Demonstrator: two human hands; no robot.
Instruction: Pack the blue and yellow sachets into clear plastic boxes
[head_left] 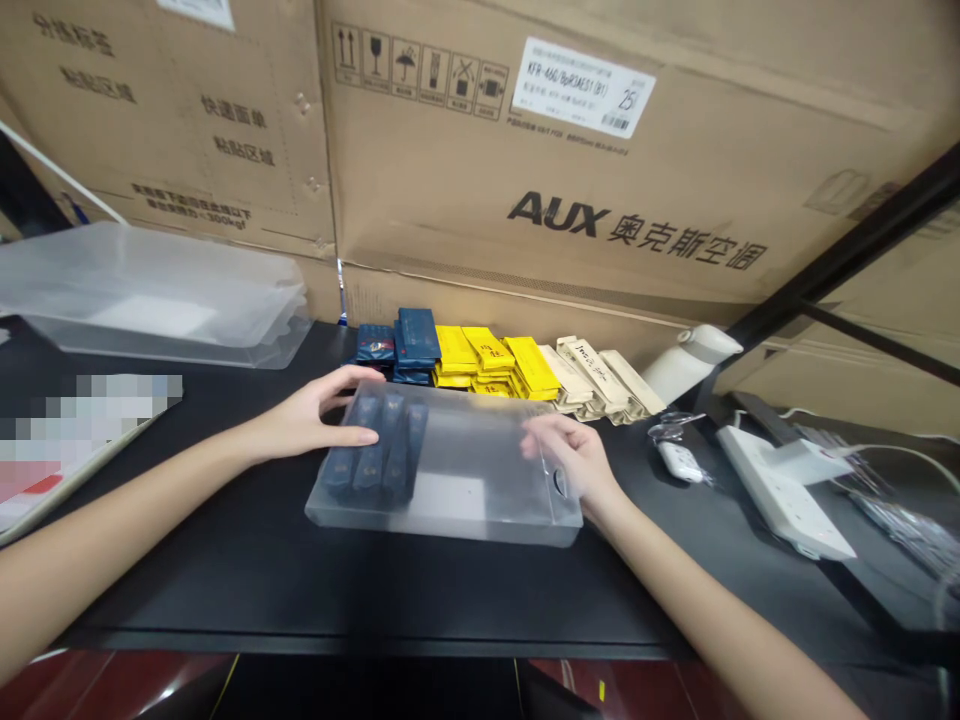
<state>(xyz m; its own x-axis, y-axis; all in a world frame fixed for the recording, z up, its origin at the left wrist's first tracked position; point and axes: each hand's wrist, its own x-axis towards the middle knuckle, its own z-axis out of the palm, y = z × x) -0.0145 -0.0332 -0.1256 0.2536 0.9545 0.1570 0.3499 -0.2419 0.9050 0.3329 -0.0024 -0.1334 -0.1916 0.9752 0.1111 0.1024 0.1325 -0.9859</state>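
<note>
A translucent plastic case (pixel 487 430) lies in front of me on the black table. Several slim dark blue packets (pixel 394 455) show through its left part, and a white rectangle (pixel 450 500) shows through its middle. My left hand (pixel 304 415) holds the case's left end, thumb over the top and fingers along the far edge. At the other end, my right hand (pixel 574 455) has its curled fingers on the case's right side, near a round cut-out. Just behind the case are dark blue packets (pixel 416 340), yellow packets (pixel 491 355) and beige packets (pixel 596 375).
Larger translucent plastic cases (pixel 157 270) lie at the far left, above a blurred-out flat item (pixel 82 440). On the right are a white bottle (pixel 694 365), a small white device (pixel 681 462) and a power strip (pixel 787 495) with cables. Cardboard boxes (pixel 637 200) wall off the back.
</note>
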